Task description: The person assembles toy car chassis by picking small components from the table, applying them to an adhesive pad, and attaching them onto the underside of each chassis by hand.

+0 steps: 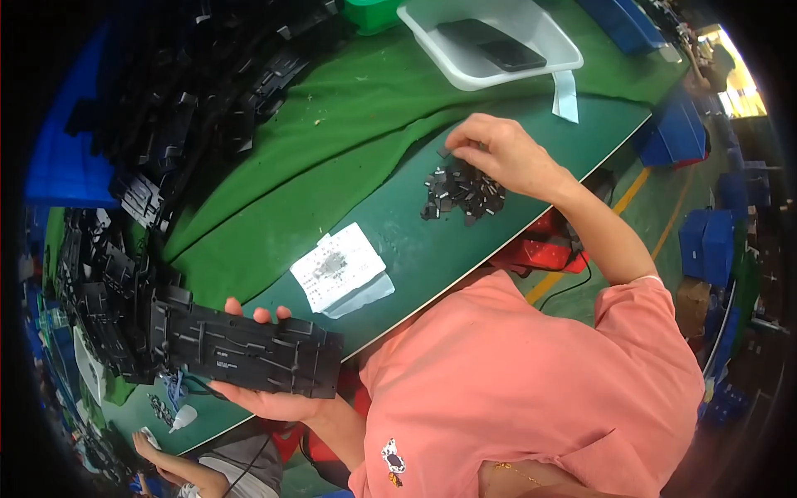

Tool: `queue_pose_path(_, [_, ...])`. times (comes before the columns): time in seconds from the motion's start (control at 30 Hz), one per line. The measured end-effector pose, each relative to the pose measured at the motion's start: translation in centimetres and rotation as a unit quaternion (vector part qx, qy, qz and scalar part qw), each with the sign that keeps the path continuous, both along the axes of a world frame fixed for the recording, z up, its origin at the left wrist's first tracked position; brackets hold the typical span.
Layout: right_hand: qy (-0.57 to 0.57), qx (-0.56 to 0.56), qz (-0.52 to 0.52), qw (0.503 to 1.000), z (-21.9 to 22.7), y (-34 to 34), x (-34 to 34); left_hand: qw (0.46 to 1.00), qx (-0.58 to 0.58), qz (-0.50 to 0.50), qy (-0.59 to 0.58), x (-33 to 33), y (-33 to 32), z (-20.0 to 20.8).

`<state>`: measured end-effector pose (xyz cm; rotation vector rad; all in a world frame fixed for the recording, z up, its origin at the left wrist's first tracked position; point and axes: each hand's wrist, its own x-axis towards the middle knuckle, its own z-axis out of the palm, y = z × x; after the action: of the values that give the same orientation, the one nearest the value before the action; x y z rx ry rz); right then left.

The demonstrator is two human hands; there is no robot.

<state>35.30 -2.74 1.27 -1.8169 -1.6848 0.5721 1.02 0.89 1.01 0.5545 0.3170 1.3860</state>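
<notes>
My left hand (pixel 278 405) supports a long black molded plastic panel (pixel 249 353) from below, its fingertips curled over the far edge. Clips and ribs show on the panel's upper face. Over at the right, my right hand (pixel 515 158) pinches a small flat black piece (pixel 444 153) between thumb and fingers. Right beneath that hand lies a loose pile of small black pieces (pixel 457 195), some with pale or shiny bits. A white printed sheet (pixel 349 257) with a grey smudge lies on the table between my hands.
A large heap of black plastic parts (pixel 178 124) covers the left side. At the back, a white tub (pixel 452 70) holds dark flat pieces on green cloth (pixel 332 133). The table edge runs before me. Another person's arm (pixel 187 471) shows at lower left; blue bins (pixel 677 133) stand right.
</notes>
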Motion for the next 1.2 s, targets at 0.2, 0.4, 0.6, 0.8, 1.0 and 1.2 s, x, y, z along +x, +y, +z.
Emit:
queue_pose_path(0.2, [-0.078,-0.031,0.165,0.983,-0.5,2.1,2.3,0.999,-0.025,0.01,0.032,0.2,-0.3,0.0])
queue_pose_path(0.4, [-0.219,0.037,0.193,0.956,-0.9,1.4,1.5,0.998,-0.04,0.019,0.032,0.4,-0.7,-0.1])
queue_pose_path(0.6, [-0.197,0.088,0.16,0.963,-1.7,1.3,1.9,0.999,-0.047,0.002,0.015,0.4,0.0,-0.4])
queue_pose_path(0.8, [0.02,-0.018,-0.003,1.0,-1.0,0.7,1.7,0.998,-0.054,0.005,0.028,-0.5,0.0,-0.8])
queue_pose_path(1.0, [0.535,-0.128,-0.066,0.833,0.8,0.4,-3.9,0.996,-0.083,0.016,0.0,-0.7,-0.1,-0.7])
queue_pose_path(1.2, [0.426,-0.163,0.029,0.889,1.1,1.5,-9.5,0.993,-0.091,0.024,-0.065,-1.3,-0.3,-1.4])
